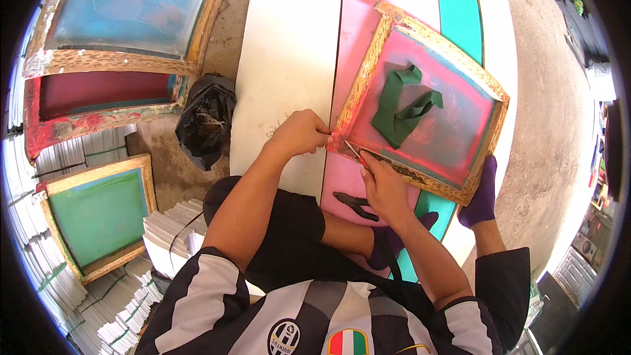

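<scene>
A wooden screen frame (445,45) with pink-stained mesh lies at a slant on the boards before me. At its near left corner, my left hand (300,134) is closed in a pinch; what its fingertips hold, if anything, is too small to make out. My right hand (386,189) grips a thin tool with a red handle and narrow metal shaft (353,150), probably a screwdriver. Its tip points at the frame's near rail, beside that corner. On the mesh rests a folded dark green cloth strip (389,115). Dark-handled pliers (355,205) lie just below the frame.
White, pink and turquoise boards (289,39) run beneath the work. My purple-socked foot (483,190) touches the frame's right side. Leftward are a black plastic bag (205,121), a blue-mesh frame (118,62), a green-mesh frame (98,217) and bundled paper stacks (174,230).
</scene>
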`<state>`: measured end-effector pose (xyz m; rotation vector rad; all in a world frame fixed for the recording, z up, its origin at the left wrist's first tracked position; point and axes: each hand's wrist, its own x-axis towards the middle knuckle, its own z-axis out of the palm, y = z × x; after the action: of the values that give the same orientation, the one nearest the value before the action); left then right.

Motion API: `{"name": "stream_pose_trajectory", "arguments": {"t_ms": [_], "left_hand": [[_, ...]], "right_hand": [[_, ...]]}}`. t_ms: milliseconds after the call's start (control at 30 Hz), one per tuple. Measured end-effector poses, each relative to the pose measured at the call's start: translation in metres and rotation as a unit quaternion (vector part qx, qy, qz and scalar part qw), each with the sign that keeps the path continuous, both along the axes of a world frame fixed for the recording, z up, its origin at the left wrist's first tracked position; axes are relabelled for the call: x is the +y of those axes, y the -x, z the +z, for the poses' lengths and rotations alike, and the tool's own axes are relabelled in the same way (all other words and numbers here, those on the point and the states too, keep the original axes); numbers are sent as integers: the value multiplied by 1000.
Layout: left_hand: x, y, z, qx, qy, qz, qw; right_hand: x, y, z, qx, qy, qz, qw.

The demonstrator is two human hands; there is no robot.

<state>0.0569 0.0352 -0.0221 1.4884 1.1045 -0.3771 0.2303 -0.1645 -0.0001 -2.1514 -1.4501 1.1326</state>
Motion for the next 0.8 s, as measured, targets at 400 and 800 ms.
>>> {"name": "stream_pose_trajectory", "arguments": {"t_ms": [400, 800], "left_hand": [[10, 1, -10, 17, 1, -68, 998], [4, 3, -9, -8, -50, -73, 996]], "right_hand": [[1, 10, -13, 92, -49, -67, 992], [-6, 23, -19, 104, -89, -95, 986]]}}
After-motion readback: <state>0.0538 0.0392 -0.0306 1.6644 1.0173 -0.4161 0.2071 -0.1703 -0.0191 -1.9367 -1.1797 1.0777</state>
